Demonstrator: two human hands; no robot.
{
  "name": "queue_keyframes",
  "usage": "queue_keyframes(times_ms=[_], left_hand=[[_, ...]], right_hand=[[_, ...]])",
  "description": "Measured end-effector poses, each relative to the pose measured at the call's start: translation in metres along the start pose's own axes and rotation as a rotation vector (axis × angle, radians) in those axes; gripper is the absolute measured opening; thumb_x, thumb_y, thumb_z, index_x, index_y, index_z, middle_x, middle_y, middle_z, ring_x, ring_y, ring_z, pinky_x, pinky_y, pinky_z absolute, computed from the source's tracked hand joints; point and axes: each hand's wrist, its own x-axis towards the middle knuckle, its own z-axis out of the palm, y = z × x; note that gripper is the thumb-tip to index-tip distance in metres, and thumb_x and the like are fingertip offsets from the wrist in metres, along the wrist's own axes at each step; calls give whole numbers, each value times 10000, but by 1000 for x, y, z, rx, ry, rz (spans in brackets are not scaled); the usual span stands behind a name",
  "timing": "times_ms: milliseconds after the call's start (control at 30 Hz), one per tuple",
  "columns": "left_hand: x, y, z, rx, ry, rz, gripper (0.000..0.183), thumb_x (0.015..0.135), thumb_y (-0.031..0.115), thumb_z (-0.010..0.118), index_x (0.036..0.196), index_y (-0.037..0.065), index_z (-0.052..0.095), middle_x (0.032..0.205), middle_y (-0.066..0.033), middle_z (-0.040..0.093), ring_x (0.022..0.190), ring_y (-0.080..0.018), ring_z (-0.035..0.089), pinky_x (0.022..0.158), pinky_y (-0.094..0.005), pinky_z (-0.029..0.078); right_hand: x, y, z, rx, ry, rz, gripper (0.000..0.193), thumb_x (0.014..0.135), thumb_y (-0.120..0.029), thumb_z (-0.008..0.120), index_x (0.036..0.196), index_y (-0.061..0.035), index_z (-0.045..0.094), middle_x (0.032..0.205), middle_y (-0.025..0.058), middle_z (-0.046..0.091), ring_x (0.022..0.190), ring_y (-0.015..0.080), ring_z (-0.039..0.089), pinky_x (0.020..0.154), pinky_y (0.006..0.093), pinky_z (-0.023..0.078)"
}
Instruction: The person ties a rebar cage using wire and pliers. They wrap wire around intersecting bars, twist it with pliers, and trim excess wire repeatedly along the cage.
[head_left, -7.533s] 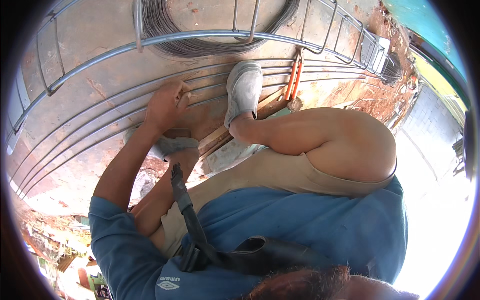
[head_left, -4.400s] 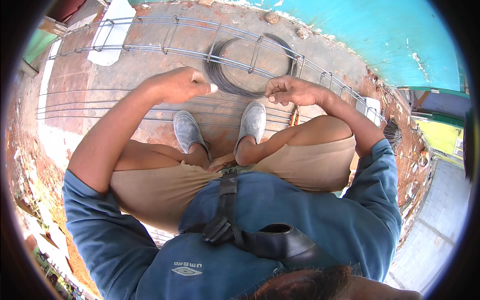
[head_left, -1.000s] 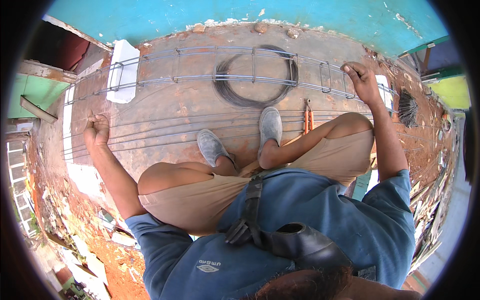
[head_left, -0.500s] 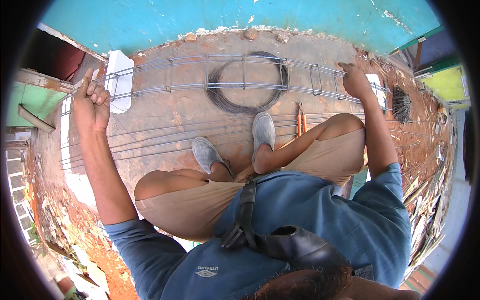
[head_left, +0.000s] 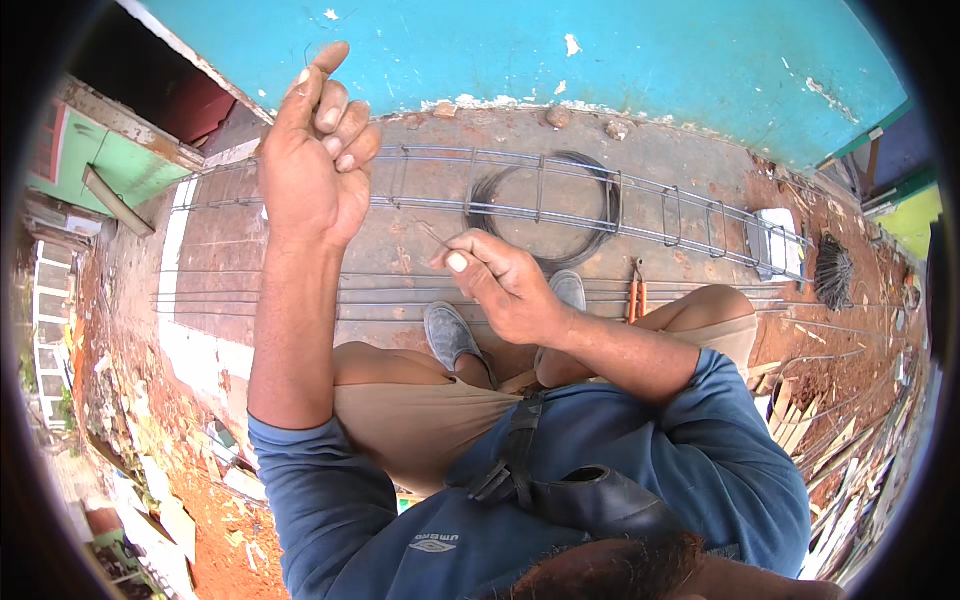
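Observation:
My left hand (head_left: pixel 318 165) is raised over the left part of a long rebar cage (head_left: pixel 541 190), its fingers curled and pinched. A short, thin strand of wire (head_left: pixel 306 52) shows beside its index fingertip. My right hand (head_left: pixel 510 290) is closed in front of the cage's middle, holding a thin bent metal piece (head_left: pixel 432 234) that points up and left; its exact kind is unclear. The cage lies crosswise on the floor, with several stirrups around its long bars. A coil of dark tie wire (head_left: pixel 611 200) lies under it. Part of the cage is hidden behind my left hand.
Orange-handled pincers (head_left: pixel 638 290) lie near my shoe (head_left: pixel 455 335). Loose long steel bars (head_left: pixel 390 291) cross the floor before the cage. A white block (head_left: pixel 776 243) is under its right end, next to a dark wire bundle (head_left: pixel 832 272). A blue wall (head_left: pixel 650 60) stands behind.
My right hand has left the cage's right end and moved left to its middle, now with a bent metal piece showing. My left hand has shifted right and up, and its index finger is less extended.

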Motion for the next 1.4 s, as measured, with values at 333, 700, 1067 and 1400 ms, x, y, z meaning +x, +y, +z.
queue_keyframes(times_ms=[333,700,1067,1400], left_hand=[[0,14,-85,87,-84,-26,462,1096,237,701,1441,-61,629,1133,-74,694,1034,-174,650,920,-361,577],[-10,21,-64,443,-23,-33,456,1131,263,644,1441,-73,645,1024,-24,689,925,-109,635,814,-302,580],[-10,27,-72,301,-10,-117,422,1149,234,593,1452,-56,636,1002,-17,668,874,-105,627,757,-299,573],[-4,24,-92,329,26,-80,397,1137,250,622,1409,-37,663,986,-29,684,867,-119,659,749,-303,592]], right_hand=[[0,11,12,86,-7,244,256,1167,-178,554,1271,-11,718,836,-66,521,721,31,417,642,237,381],[-22,26,33,-203,66,-15,225,1154,-176,574,1221,-19,720,859,28,669,756,132,597,725,307,520],[-21,13,21,-162,-107,205,215,1149,-166,571,1202,-24,723,986,51,720,884,138,642,808,306,533],[-20,2,21,600,-234,610,218,1154,-218,584,1189,-30,690,736,-42,478,627,41,396,544,230,317]])
